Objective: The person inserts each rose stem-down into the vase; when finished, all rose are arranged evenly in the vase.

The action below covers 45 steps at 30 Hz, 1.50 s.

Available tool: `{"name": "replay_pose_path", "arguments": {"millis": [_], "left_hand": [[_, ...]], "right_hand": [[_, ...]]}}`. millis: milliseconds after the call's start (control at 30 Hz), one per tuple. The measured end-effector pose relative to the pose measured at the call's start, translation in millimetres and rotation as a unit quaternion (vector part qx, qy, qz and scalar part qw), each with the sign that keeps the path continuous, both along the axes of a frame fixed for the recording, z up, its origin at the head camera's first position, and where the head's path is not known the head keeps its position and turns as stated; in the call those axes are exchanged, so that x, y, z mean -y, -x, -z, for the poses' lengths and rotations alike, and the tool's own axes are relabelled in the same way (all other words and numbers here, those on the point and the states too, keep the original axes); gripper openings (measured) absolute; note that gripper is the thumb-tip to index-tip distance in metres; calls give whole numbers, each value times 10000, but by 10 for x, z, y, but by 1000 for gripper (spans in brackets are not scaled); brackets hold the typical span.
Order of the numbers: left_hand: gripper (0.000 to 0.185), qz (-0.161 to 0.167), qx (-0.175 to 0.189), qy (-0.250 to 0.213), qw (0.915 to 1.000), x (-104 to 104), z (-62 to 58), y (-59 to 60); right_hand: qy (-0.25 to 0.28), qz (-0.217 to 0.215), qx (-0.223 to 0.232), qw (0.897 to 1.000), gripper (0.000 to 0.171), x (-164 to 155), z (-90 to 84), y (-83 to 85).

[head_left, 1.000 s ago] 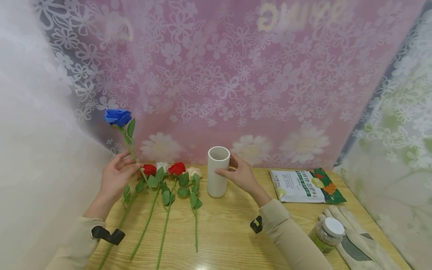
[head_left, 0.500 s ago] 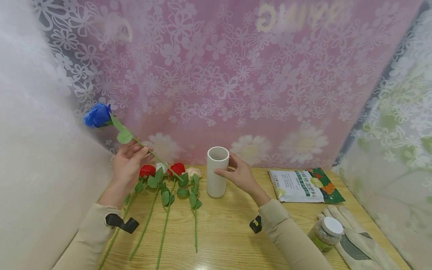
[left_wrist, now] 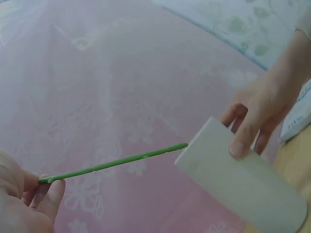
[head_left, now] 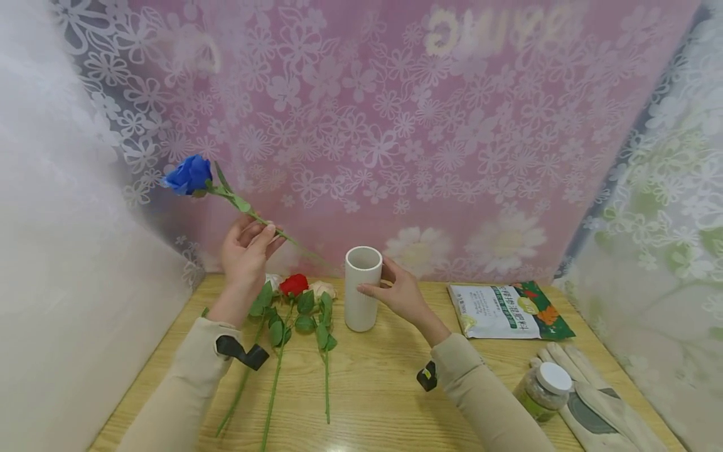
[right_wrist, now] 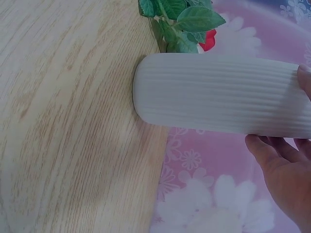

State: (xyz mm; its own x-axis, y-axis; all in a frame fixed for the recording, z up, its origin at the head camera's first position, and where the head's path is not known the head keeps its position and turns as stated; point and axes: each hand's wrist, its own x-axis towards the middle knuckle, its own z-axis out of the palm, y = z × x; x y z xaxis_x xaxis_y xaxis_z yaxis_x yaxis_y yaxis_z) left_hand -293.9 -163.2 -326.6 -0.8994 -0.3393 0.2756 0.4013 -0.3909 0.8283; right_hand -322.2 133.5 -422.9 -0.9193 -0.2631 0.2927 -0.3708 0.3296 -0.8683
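A blue rose (head_left: pixel 190 175) is held up by my left hand (head_left: pixel 243 257), which pinches its stem between thumb and fingers. Its bloom points up and left, and its stem slants down to the right. In the left wrist view the green stem (left_wrist: pixel 121 160) ends at the mouth of a white ribbed vase (left_wrist: pixel 238 179); whether the tip is inside or just at the rim I cannot tell. The vase stands upright on the table, and my right hand (head_left: pixel 401 295) grips its right side near the top, thumb in front.
A red rose (head_left: pixel 294 285), a cream rose (head_left: pixel 323 289) and a partly hidden white one lie left of the vase. On the right are a fertilizer bag (head_left: pixel 511 311), a white-lidded jar (head_left: pixel 545 389) and work gloves (head_left: pixel 599 402). A flowered curtain (head_left: pixel 361 125) hangs behind.
My left hand has moved right and up with the blue rose, bringing the stem's end to the vase. Its forearm now covers the leftmost red rose. My right hand stays on the vase.
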Motion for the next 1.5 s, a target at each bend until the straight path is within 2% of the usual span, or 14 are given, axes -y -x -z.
{"name": "replay_pose_path", "arguments": {"millis": [233,467,800,1033,1167,1300,1500], "left_hand": [[28,-144,-122,-458,9988,-206,-79,99],[30,-298,-63,-249,9992,-369,-37,164],[37,-179,80,-58,9998,-556,78,185],[44,-78,-62,428,9990,-732,201,223],[45,-24,-161,922,9956,-799,261,249],[42,-81,-268,1537,9877,-865,293,257],[36,-199,-372,2382,9703,-950,342,261]], "right_hand": [[-71,4,124,9999,78,19,-9,-15],[-15,-36,81,10000,79,26,24,-7],[-72,-68,109,9999,81,8,46,-16],[38,-145,-17,9999,82,6,17,-11],[2,-120,11,9999,84,5,13,-3],[-17,-106,18,9999,84,0,12,0],[29,-127,-59,9999,82,-2,19,3]]}}
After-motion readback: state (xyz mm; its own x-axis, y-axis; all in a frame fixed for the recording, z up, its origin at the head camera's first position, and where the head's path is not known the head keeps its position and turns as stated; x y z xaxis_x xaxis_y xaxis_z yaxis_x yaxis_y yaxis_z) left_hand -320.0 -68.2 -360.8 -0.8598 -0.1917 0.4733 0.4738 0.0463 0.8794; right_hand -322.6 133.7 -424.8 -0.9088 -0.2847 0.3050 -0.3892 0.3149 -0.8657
